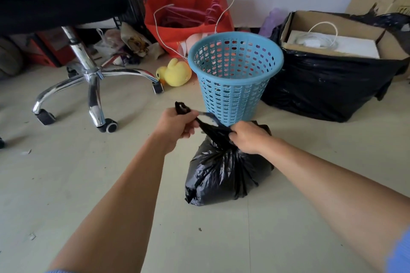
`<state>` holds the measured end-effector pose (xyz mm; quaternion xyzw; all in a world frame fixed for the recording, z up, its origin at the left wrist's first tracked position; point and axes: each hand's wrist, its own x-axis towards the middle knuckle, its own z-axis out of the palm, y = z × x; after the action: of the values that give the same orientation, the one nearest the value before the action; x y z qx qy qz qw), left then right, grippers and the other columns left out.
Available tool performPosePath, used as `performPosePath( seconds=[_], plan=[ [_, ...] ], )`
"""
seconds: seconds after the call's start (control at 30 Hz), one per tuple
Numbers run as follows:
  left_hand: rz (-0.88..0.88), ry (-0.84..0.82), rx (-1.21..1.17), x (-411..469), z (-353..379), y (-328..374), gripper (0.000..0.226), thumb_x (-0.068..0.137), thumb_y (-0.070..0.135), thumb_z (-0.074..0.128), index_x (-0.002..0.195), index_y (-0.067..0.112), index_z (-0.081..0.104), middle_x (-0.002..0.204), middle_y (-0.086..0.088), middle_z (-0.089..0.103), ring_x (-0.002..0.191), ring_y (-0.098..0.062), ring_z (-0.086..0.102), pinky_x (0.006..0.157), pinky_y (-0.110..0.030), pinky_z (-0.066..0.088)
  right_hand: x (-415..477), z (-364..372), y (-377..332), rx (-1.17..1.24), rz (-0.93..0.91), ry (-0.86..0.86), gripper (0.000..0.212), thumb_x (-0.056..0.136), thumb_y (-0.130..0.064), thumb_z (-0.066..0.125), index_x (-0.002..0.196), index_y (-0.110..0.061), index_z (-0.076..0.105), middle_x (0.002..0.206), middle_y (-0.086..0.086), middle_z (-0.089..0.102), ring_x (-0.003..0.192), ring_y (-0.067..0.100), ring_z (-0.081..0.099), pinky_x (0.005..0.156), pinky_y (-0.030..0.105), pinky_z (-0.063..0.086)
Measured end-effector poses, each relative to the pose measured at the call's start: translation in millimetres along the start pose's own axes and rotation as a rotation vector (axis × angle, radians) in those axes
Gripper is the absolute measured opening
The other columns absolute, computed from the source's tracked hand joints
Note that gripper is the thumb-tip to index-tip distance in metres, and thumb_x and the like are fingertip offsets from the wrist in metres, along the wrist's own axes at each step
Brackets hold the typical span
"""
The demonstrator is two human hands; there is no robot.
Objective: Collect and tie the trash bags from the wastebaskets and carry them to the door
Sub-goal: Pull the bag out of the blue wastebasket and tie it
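Note:
A full black trash bag (224, 175) sits on the floor in front of me, its top gathered into a twisted neck. My left hand (175, 127) grips one stretched end of the bag's top and pulls it up and to the left. My right hand (249, 137) grips the neck just above the bag's bulge. Right behind the bag stands a blue perforated wastebasket (235, 75), upright, with no liner in it.
An office chair with a chrome wheeled base (93, 86) stands at the left. A yellow plush duck (175, 72), a red bag of hangers (188, 17) and a cardboard box in black plastic (332, 68) line the wall. A white cable (230, 4) hangs from a socket.

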<state>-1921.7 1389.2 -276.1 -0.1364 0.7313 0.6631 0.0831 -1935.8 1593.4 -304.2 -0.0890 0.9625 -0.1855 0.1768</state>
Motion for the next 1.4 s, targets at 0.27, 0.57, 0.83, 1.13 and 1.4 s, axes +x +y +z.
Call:
performPosePath(
  seconds=[0.27,0.57,0.83,1.13,1.4],
  plan=[
    [0.088,-0.164,-0.002,-7,20,31,0.024,0.091,0.034,0.061,0.103,0.014,0.066,0.093,-0.007,0.071,0.090,-0.020,0.062,0.077,-0.033,0.045,-7,6,-16,-0.092,-0.064,0.080,0.067,0.091,-0.072,0.030,0.071,-0.012,0.052,0.072,0.002,0.057,0.072,0.025,0.058,0.062,0.034,0.040],
    [-0.126,0.048,0.523,-1,14,-45,0.052,0.094,0.048,0.051,0.063,0.006,0.049,0.054,-0.008,0.044,0.048,-0.025,0.050,0.058,-0.031,0.044,1,6,3,0.451,0.020,-0.015,0.060,0.095,-0.053,0.044,0.115,0.000,0.064,0.075,0.009,0.064,0.067,0.021,0.065,0.066,0.032,0.046],
    [-0.342,0.107,-0.610,0,1,-35,0.021,0.099,0.012,0.035,0.089,0.007,0.053,0.079,-0.015,0.060,0.061,-0.023,0.056,0.058,-0.034,0.057,-4,-9,12,1.170,0.280,-0.220,0.005,0.093,-0.020,0.058,0.097,-0.019,0.061,0.073,0.002,0.071,0.064,0.012,0.059,0.063,0.029,0.048],
    [-0.116,-0.175,0.235,-8,26,-43,0.016,0.075,0.006,0.077,0.090,0.013,0.075,0.090,-0.008,0.071,0.084,-0.020,0.063,0.093,-0.038,0.051,-6,-11,15,1.319,0.165,-0.457,0.018,0.082,-0.031,0.067,0.096,-0.022,0.062,0.071,-0.001,0.063,0.065,0.011,0.054,0.052,0.020,0.041],
    [-0.127,-0.151,0.232,-7,20,-36,0.006,0.082,0.004,0.070,0.079,0.008,0.072,0.062,-0.004,0.062,0.053,-0.013,0.053,0.051,-0.020,0.044,0,-9,5,0.868,0.043,-0.060,0.027,0.072,0.005,0.077,0.068,-0.017,0.062,0.064,-0.004,0.058,0.061,0.010,0.054,0.050,0.023,0.039]
  ],
)
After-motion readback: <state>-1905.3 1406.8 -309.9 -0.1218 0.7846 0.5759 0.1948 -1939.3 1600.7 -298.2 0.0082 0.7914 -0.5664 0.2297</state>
